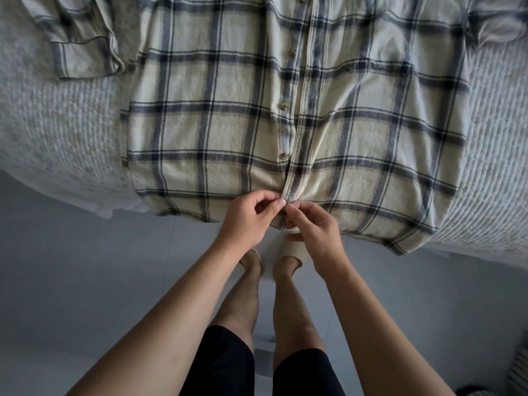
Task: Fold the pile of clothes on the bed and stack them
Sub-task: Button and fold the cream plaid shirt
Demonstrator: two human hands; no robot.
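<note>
Nearest the head camera are the person's two bare forearms, reaching forward and down from the bottom edge, with black shorts (228, 364) and bare legs between them over a grey floor (71, 281). Both feet sit in pale slippers (291, 250) just short of the bed's edge.

The left hand (245, 221) and the right hand (314, 230) meet at the bottom hem of a plaid shirt (214, 132), right at the centre front strip. The left hand's thumb and forefinger are curled together in a narrow pinch on the hem fabric by the strip. The right hand's fingertips (290, 208) are curled in too, pinching the same strip from the other side, with its remaining fingers tucked under the hem. The two pinches nearly touch each other.

The shirt lies spread front-up on a pale quilted bedspread (57, 124), collar end away from the person and hem hanging just over the near edge of the bed. It is cream with dark blue-grey checks. Small brown buttons (284, 106) run up the left side of the strip; the two front panels lie side by side, meeting along the strip. One sleeve (83, 38) lies folded at the upper left on the bedspread, its cuff pointing toward the person. The other sleeve (497, 21) bunches at the upper right corner.
</note>
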